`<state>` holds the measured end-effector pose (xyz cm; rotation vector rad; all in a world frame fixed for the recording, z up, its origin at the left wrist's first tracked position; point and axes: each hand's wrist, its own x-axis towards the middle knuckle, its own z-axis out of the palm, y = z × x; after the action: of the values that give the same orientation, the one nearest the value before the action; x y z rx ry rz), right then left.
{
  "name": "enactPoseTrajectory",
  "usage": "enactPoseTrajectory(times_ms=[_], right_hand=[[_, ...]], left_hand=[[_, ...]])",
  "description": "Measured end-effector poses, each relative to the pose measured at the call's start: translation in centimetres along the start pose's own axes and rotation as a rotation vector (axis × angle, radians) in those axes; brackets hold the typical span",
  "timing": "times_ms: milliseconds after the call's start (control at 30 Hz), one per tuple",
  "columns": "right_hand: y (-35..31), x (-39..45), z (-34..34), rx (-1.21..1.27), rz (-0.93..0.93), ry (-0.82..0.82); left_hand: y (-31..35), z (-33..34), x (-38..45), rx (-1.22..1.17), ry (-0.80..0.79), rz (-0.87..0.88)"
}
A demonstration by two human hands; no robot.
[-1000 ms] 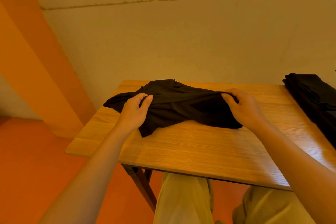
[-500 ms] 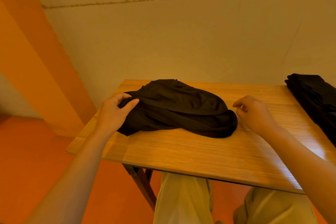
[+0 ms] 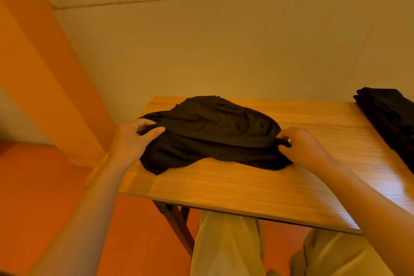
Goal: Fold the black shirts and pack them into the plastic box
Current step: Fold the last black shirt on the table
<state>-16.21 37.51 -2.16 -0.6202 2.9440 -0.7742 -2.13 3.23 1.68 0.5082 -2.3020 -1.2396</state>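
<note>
Wooden counter (image 3: 257, 188) against a plain wall, orange floor below. Left hand (image 3: 132, 139) and right hand (image 3: 302, 148) each pinch the crumpled black shirt (image 3: 212, 134) in curled fingers; black stack (image 3: 389, 116) at right edge.

bare table (image 3: 224, 188) front; black pile (image 3: 389, 119) right

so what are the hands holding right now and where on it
Both grip the crumpled black shirt on the table: the left hand holds its left end, the right hand pinches a fold at its right edge.
</note>
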Motion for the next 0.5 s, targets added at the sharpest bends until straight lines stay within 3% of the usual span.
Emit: enactPoseTrajectory(times_ms=[200,500], right_hand=[[2.2,0.2,-2.9,0.122,0.193,0.199],[0.9,-0.1,-2.8,0.578,0.26,0.12]], left_hand=[[-2.3,-1.7,-0.1,0.218,-0.023,-0.085],[-1.7,-1.1,-0.4,0.229,0.065,-0.19]])
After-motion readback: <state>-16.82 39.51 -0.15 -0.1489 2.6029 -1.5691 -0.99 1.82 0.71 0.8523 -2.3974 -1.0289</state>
